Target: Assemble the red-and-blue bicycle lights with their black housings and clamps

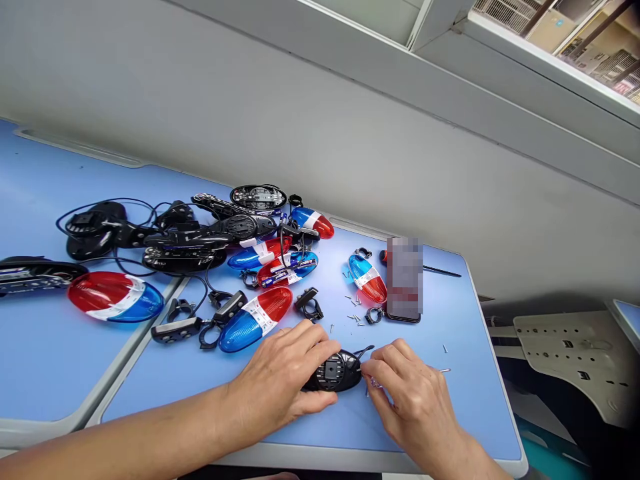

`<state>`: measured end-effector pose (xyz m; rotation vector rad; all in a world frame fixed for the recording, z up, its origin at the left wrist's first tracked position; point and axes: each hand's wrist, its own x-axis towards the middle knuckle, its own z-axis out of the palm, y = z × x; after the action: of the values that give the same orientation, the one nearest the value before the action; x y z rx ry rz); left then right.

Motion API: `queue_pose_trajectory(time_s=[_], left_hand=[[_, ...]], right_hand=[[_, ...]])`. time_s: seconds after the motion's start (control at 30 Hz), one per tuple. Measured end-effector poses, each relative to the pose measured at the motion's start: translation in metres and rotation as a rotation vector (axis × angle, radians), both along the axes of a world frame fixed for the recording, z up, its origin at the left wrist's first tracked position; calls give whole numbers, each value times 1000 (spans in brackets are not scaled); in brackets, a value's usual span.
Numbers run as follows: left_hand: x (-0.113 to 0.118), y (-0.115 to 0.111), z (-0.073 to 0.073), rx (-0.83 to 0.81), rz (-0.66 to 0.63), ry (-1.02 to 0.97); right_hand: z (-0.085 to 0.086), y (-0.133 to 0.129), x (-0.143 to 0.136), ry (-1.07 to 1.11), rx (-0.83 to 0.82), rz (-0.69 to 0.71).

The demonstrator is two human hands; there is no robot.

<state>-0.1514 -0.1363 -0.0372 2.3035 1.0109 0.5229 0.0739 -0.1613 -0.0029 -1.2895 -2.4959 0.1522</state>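
**Hands Bearing Down on a Black Housing Amid Red-and-Blue Covers**

A black oval housing point(332, 371) is lying near the front edge of a blue table point(465, 413), its left end disappearing under a person's left hand point(295, 370). That hand is gripping the piece, fingers curling over the far side and thumb pressing along the near one. The right hand point(413, 390) is closing its fingertips at the housing's right tip, beside a short black wire point(364, 351); a clear, shiny bit is showing beneath the fingers, but whether they are pinching it cannot be told.

Just beyond, a red-and-blue cover point(256, 320) is resting near the left hand, and small screws point(356, 319) are lying scattered. A phone point(404, 283) is sitting farther back, its screen blurred out, hiding the middle of a long tool point(443, 271) whose red end is poking out on the left.

To the left, dark housings and cables point(185, 247) are overlapping too closely to count; another housing point(37, 273) is running out of frame. At upper right, a window point(590, 33) is being cut off by the picture's edge.
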Motion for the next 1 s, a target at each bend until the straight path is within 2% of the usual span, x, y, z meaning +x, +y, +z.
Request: queue_pose_trajectory(time_s=[0.27,0.57,0.83,1.0], left_hand=[[0,0,0,-9,-12,14],[0,-1,1,-5,-8,8],[-1,-2,-3,7,-25,5],[-2,-1,-2,-17,-30,8]], right_hand=[[7,-4,-9,-100,58,-5],[4,-5,-4,4,-89,-35],[9,8,-9,-56,-268,-142],[11,9,-3,-6,-340,-143]])
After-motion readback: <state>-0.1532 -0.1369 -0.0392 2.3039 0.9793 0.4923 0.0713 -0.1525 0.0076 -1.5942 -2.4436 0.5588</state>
